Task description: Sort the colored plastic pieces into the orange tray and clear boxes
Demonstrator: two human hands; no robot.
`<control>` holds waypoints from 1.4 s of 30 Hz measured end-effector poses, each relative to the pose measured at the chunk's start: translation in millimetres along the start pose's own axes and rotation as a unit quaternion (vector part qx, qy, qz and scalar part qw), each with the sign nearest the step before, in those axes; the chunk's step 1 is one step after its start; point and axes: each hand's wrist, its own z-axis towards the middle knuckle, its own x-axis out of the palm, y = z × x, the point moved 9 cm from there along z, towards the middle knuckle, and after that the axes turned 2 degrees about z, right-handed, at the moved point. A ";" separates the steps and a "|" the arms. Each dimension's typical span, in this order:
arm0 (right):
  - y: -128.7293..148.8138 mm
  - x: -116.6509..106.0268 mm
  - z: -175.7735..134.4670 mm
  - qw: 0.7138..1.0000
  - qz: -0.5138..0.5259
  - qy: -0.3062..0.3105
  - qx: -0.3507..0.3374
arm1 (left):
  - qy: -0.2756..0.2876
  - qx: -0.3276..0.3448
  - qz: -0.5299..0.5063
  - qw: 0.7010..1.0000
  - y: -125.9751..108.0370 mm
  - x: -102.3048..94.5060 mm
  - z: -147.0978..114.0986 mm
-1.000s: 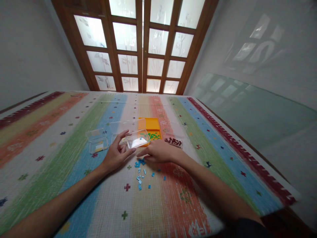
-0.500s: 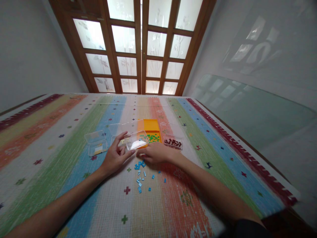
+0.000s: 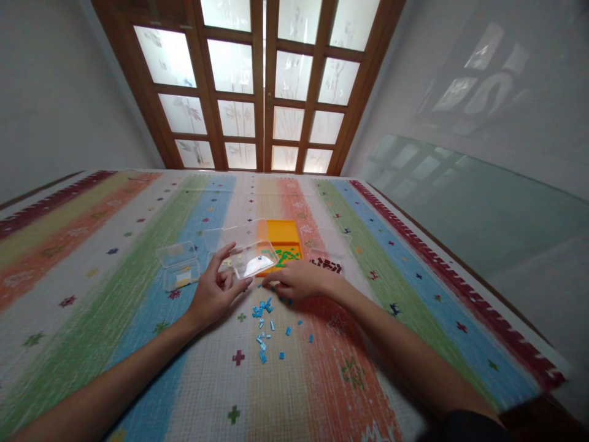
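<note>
Right hand [image 3: 299, 280] has shifted slightly away from the pile of blue bricks [image 3: 262, 308] since the earlier frame, so that a wider strip of cloth shows between them; left hand [image 3: 214, 298] keeps nearly the same place.

Head view: Left hand is curled, thumb and fingers closed on the near-left end of a clear container [image 3: 255, 266], held tilted above the cloth. One small blue piece [image 3: 260, 258] shows within its outline. Right hand is palm down, fingers bent, fingertips just beside the container's near edge. Gap between its fingertips not resolved; cannot tell whether it grips a brick. Blue specks show close to its fingers.

Blue bricks lie loose on the striped tablecloth [image 3: 202, 393], nearer the wearer than both hands: one cluster, others scattered toward the right. Beyond the hands, an open yellow case [image 3: 283, 231] holds green bricks [image 3: 289, 254], partly covered by container and right hand. Brown bricks [image 3: 330, 265] sit behind the right wrist. Open clear box [image 3: 177, 252] stands left of the left hand.
</note>
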 end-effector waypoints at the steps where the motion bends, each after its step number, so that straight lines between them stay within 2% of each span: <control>1: -1.0 0.0 -0.3 1.000 0.003 -0.002 0.000 | 0.001 -0.001 0.000 1.000 0.2 0.2 -0.1; 11: 3.1 1.2 -4.2 0.999 0.020 0.021 -0.015 | 0.006 -0.004 0.011 1.000 -2.1 0.7 -0.2; 16: -5.3 0.8 -9.7 0.998 0.021 0.052 0.011 | 0.006 -0.014 0.011 1.000 -2.3 0.9 -0.5; 24: -3.4 5.8 -13.2 0.989 0.095 0.116 0.001 | 0.018 -0.019 0.027 0.999 -1.2 2.3 0.1; 32: -10.9 4.2 -15.3 0.995 0.043 0.084 0.035 | 0.014 -0.015 0.017 1.000 -0.6 2.3 -1.2; 42: -7.3 4.6 -11.9 0.997 0.027 0.063 0.020 | 0.021 -0.012 0.030 0.999 -1.2 3.3 -1.0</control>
